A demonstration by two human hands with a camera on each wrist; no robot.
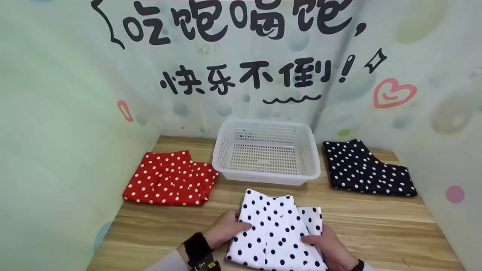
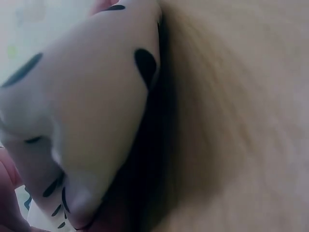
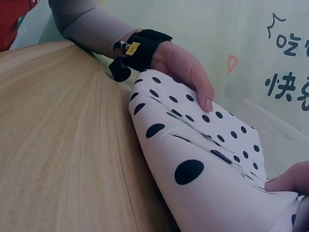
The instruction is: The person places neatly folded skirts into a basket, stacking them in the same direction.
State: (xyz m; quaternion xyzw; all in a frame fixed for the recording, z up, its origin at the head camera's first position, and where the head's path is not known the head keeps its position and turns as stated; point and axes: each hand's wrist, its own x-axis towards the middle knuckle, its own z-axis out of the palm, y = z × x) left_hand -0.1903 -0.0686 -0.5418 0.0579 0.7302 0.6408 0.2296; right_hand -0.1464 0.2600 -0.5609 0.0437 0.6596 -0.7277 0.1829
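Note:
A folded white cloth with black polka dots [image 1: 269,233] is at the front middle of the wooden table, held at both sides. My left hand [image 1: 228,227] grips its left edge, thumb on top and the other fingers underneath. On the opposite edge my right hand [image 1: 331,246] pinches it with the thumb over the layers. In the right wrist view the cloth [image 3: 193,140] is tilted, its folded edge facing the camera, with the left hand [image 3: 181,65] at the far end. The cloth [image 2: 91,87] fills much of the left wrist view, close up and blurred.
A white perforated plastic basket [image 1: 265,177] stands at the back centre. To its left lies a folded red polka-dot cloth [image 1: 165,180], to its right a folded black one with white dots [image 1: 367,169]. Printed fabric walls [image 1: 241,109] bound the table [image 1: 169,222] at the back and sides.

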